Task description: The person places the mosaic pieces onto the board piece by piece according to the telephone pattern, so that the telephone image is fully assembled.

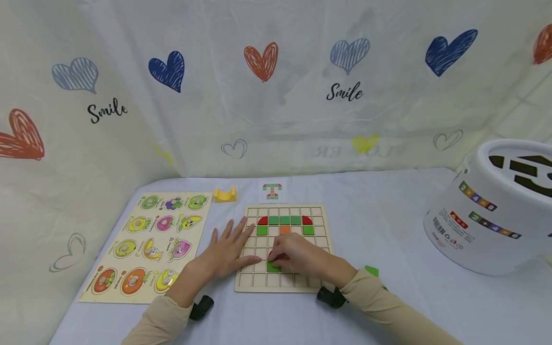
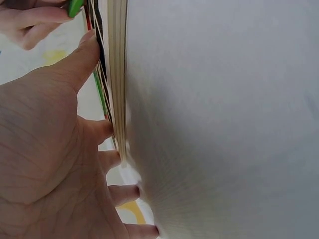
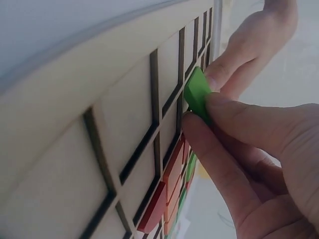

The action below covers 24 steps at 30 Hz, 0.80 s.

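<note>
A wooden grid board (image 1: pixel 254 282) lies on the white table. My right hand (image 1: pixel 297 254) pinches a green square tile (image 3: pixel 198 92) between thumb and finger, low over the board's left-centre cells. Fingers spread, my left hand (image 1: pixel 226 251) rests along the board's left edge, its thumb near the held tile. In the upper cells sit a row of green tiles (image 1: pixel 284 220), red rounded tiles (image 1: pixel 263 221) at both ends and an orange tile (image 1: pixel 284 230) below. The right wrist view shows a red tile (image 3: pixel 152 211) beside orange ones, lower in the pattern; the right hand hides these in the head view.
Behind the board lies a small pattern card (image 1: pixel 272 190), with a yellow holder (image 1: pixel 224 195) to its left. A fruit-picture board (image 1: pixel 146 230) is at left. A green tile (image 1: pixel 372 270) lies by the right sleeve. A white bucket (image 1: pixel 465 230) stands at right.
</note>
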Each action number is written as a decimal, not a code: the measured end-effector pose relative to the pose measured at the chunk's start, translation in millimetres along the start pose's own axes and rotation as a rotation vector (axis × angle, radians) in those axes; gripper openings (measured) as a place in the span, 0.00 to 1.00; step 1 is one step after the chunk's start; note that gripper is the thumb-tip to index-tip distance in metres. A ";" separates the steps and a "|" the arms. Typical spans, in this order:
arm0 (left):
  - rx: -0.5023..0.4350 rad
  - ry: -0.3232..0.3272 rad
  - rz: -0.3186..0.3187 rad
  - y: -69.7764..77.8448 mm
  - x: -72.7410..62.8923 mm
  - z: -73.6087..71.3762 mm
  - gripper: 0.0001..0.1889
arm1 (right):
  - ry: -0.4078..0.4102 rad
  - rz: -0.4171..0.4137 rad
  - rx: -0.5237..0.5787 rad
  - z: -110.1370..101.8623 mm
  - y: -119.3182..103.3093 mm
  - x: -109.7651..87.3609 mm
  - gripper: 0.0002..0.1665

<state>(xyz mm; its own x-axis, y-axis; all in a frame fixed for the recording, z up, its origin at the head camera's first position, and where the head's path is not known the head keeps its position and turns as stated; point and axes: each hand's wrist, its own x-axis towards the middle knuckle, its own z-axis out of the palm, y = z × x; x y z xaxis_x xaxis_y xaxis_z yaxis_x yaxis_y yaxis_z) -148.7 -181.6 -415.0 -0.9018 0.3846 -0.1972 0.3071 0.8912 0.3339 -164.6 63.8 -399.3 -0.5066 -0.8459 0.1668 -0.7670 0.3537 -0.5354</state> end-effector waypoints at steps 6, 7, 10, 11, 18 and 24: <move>-0.004 -0.001 -0.002 1.2 -0.5 -0.9 0.47 | -0.008 -0.003 -0.091 0.6 -4.2 1.3 0.08; -0.005 0.001 0.001 1.4 -0.8 -1.3 0.47 | -0.008 0.003 -0.096 0.7 -4.9 1.2 0.08; -0.013 0.009 0.015 1.1 -1.3 -1.6 0.47 | 0.000 0.012 -0.114 1.3 -6.3 0.7 0.07; -0.014 0.014 0.021 0.6 -1.3 -1.0 0.47 | 0.003 0.009 -0.126 1.5 -6.8 0.6 0.07; -0.013 0.020 0.027 -5.3 2.1 6.0 0.49 | 0.021 -0.008 -0.169 3.9 -8.5 -0.9 0.05; -0.009 0.014 0.018 -2.3 1.6 2.3 0.47 | -0.036 -0.045 -0.108 -5.4 -5.6 -4.5 0.05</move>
<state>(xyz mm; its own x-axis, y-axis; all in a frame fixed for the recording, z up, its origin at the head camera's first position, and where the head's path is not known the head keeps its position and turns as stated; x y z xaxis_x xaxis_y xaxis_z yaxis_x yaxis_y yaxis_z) -150.2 -182.5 -418.2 -0.9002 0.3971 -0.1787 0.3206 0.8821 0.3452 -160.2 67.8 -392.6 -0.4578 -0.8749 0.1577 -0.8276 0.3546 -0.4350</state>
